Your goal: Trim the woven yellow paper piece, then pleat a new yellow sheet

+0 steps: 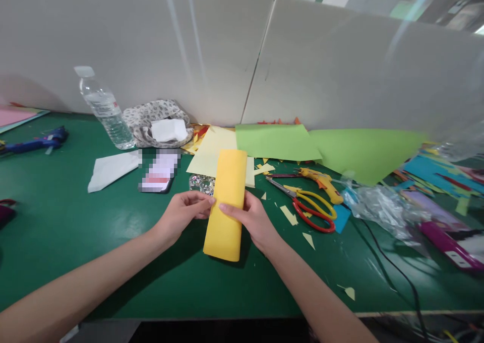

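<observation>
A folded sheet of yellow paper (pixel 227 227), long and narrow, is held up over the green table in front of me. My left hand (pixel 185 209) pinches its left edge between thumb and fingers. On the opposite edge my right hand (pixel 255 217) grips it, thumb on the front face and fingers hidden behind. Just behind the paper lies a small clear bag of shiny bits (pixel 200 183), partly covered. Scissors (pixel 302 202) with red and yellow handles rest to the right of my right hand, beside a yellow glue gun (pixel 323 182).
Green paper sheets (pixel 278 141) and a pale yellow sheet (pixel 207 151) lie along the partition. A water bottle (pixel 106 111), a patterned cloth (pixel 151 114) and a phone (pixel 161 172) stand or lie left. Crumpled plastic (pixel 385 207), paper scraps and a black cable (pixel 393 262) are right.
</observation>
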The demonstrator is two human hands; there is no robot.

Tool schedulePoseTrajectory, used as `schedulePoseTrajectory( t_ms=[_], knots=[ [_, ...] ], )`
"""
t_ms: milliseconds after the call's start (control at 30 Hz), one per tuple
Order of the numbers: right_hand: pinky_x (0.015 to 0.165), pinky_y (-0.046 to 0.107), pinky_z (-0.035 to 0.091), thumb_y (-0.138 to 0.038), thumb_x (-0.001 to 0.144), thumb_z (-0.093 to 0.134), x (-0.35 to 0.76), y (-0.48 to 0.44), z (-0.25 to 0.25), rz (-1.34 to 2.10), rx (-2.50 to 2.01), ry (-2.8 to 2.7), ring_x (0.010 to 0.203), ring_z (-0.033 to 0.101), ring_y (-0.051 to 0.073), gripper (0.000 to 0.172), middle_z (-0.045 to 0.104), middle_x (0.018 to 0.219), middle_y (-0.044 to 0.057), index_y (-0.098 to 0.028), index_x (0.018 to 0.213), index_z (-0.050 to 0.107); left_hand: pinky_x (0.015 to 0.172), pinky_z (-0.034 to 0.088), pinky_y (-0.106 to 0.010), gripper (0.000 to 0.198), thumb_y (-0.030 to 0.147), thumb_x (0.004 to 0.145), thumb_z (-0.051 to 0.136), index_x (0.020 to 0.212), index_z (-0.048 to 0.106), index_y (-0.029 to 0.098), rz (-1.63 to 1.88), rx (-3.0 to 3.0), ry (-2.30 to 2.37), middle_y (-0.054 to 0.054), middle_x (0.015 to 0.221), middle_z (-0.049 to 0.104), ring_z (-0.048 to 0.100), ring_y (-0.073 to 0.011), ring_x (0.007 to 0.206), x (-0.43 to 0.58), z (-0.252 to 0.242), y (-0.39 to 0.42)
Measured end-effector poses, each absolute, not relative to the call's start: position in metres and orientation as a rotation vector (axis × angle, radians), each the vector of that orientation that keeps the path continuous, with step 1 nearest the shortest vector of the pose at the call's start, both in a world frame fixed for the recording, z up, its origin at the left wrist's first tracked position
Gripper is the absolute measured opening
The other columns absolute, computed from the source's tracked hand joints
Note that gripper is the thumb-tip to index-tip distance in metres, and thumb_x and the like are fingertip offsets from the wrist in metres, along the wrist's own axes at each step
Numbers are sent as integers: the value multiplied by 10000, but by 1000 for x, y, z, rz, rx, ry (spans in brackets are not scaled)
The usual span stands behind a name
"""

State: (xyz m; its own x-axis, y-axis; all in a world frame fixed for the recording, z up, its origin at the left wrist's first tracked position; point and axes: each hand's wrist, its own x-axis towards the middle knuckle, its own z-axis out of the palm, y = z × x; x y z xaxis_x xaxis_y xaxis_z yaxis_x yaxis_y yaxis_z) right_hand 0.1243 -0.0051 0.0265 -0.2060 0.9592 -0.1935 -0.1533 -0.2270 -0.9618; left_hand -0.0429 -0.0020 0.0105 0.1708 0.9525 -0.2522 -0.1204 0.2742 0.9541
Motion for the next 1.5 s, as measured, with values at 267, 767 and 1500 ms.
schedulePoseTrajectory(
  t_ms=[267,767,1500],
  knots=[
    [762,367,533,-258,579,762,126,-5,26,1582,-1172,-1102,884,648,243,433,677,992,76,-176,963,579,619,476,-170,178,342,683,713,736,671,178,955,1012,1079,4,701,676,591,-73,621,-42,4,-1],
    [762,377,533,-264,576,763,128,-6,25,1554,-1181,-1108,880,646,244,441,677,970,67,-184,970,583,609,511,-216,257,395,705,683,818,663,165,870,934,1013,-33,721,680,620,-111,637,-44,4,0],
    [808,405,518,-239,556,776,133,3,22,1577,-1210,-982,842,661,235,469,691,944,71,-177,977,579,648,512,-241,125,317,708,663,764,653,206,952,1140,1156,-21,737,692,643,-126,648,-43,11,-1]
  ],
)
